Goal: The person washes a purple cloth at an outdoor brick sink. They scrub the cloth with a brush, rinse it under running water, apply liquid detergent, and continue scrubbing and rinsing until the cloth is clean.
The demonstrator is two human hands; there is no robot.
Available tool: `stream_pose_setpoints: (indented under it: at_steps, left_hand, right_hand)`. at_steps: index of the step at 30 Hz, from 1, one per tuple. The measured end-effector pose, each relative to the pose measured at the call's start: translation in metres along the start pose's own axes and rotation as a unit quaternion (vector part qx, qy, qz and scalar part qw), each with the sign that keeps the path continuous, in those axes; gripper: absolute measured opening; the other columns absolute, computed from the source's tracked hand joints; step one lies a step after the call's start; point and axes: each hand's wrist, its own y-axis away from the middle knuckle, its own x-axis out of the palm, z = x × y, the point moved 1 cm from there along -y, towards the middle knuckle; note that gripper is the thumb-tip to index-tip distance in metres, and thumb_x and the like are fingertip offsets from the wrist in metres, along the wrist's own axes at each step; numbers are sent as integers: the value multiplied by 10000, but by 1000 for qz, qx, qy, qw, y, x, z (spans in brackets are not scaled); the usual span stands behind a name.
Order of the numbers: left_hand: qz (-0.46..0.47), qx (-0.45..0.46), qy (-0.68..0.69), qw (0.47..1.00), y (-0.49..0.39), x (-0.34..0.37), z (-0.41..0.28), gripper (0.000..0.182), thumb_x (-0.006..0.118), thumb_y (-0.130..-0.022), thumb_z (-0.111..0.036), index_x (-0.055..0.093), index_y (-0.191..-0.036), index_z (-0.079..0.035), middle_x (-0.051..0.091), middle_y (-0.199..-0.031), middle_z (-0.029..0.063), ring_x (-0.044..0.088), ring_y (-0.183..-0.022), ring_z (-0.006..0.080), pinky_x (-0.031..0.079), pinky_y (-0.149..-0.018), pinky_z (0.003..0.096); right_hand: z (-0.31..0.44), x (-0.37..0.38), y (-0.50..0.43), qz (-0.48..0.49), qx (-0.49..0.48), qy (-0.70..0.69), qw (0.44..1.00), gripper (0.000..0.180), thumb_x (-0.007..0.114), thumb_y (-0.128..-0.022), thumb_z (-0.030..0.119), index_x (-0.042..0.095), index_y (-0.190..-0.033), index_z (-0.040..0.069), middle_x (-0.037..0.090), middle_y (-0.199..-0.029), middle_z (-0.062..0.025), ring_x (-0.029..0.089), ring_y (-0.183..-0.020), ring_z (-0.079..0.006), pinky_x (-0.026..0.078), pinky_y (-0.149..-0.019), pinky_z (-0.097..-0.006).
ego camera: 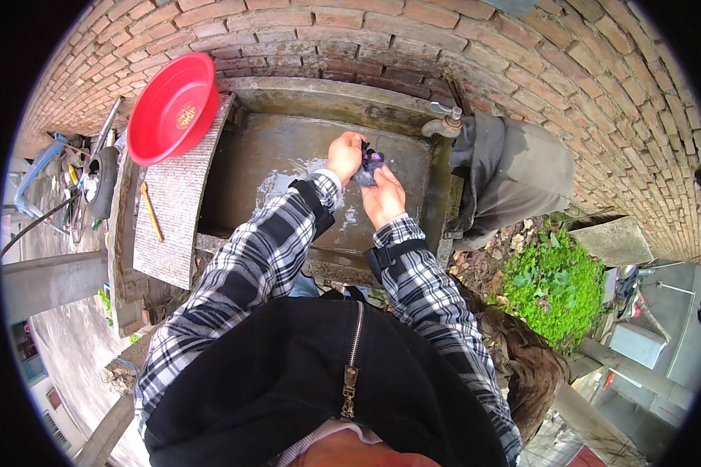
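Note:
Both of my hands hold a small dark, wet cloth (367, 169) with a purple patch, over a concrete wash basin (321, 93). My left hand (344, 156) grips its upper left end with curled fingers. My right hand (384, 197) pinches its lower right part between thumb and fingers. Beneath them, shallow water (286, 152) wets the basin floor. Right of my hands, a metal tap (444, 125) juts over the basin's right edge; whether water runs from it I cannot tell.
A red plastic basin (172, 111) rests on a corrugated slab (178, 204) at left, near a yellow toothbrush-like stick (151, 212). Grey cloth (508, 169) hangs beside the tap. A brick wall (339, 35) rises behind. Green plants (552, 286) grow at right. An old tyre (102, 183) stands at far left.

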Motion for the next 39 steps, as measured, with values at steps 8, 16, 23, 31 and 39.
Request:
stream_pose_setpoints:
  at_steps: [8,16,23,31,39]
  left_hand:
    - [100,50,-7,994,80,14,-32,112,579,-905,-145,532,-964,-61,531,-912,88,515,-896,221,416,-792,336]
    - [-23,25,-53,998,6,4,-10,194,556,-915,-185,532,-1031,-31,601,-785,175,598,-728,288,474,-672,392]
    - [141,-94,270,948,42,12,-24,110,508,-957,-110,558,-1051,-82,552,-917,5,504,-845,105,430,-759,255]
    - [135,-84,97,983,36,-28,-16,329,532,-944,-351,586,-1195,-146,612,-1119,-16,533,-1024,146,379,-947,363]
    - [163,-192,269,930,38,-13,-25,194,540,-936,-273,592,-1014,-103,612,-876,4,567,-765,113,463,-667,286]
  right_hand:
    - [15,-8,-5,-59,13,-23,998,399,395,-1000,166,381,-1399,175,534,-1237,-87,538,-1093,-231,460,-933,-395]
    - [13,-5,11,20,29,33,999,398,421,-988,126,387,-1384,99,498,-1306,-89,496,-1170,-277,370,-1032,-422]
    - [21,-20,3,-86,179,-3,980,553,428,-948,510,343,-1384,181,334,-1429,-106,388,-1215,-347,339,-1025,-506]
    - [42,-7,15,-11,153,-71,986,328,455,-969,355,568,-1115,84,590,-1114,-98,542,-985,-245,497,-775,-377]
    - [43,-8,15,-15,202,-56,978,393,541,-920,428,524,-1122,91,570,-1092,-106,521,-1024,-283,482,-839,-446]
